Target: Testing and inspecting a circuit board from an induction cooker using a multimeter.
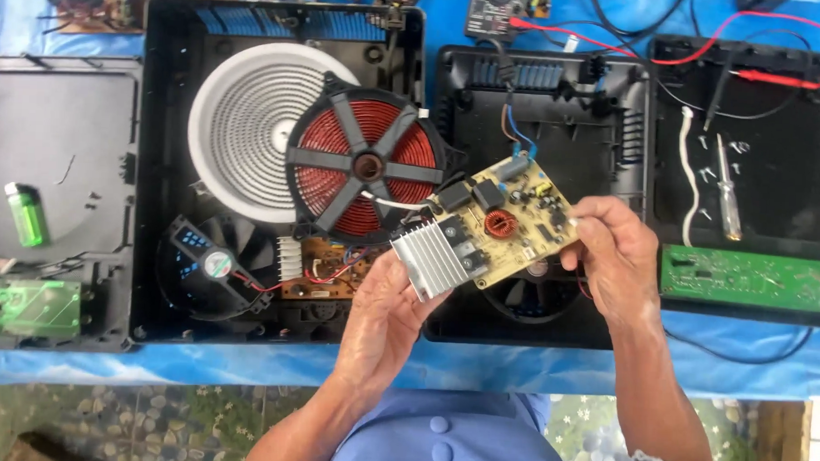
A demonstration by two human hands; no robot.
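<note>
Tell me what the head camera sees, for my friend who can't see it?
Two hands, the left hand and right hand, hold up a yellow circuit board with a silver heat sink. Below lie opened black cooker cases on a blue table cover, one showing a red copper coil.

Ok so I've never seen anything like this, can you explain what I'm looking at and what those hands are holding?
This is one picture from a camera worn on a person's head, looking down at their own two bare hands over a blue-covered table. The left hand and right hand together hold up a yellowish circuit board with a ribbed metal block on it. Underneath lie opened black cooker cases. One holds a red wire coil, a white ring and a small fan. A screwdriver lies to the right, a green lighter to the left.
</note>
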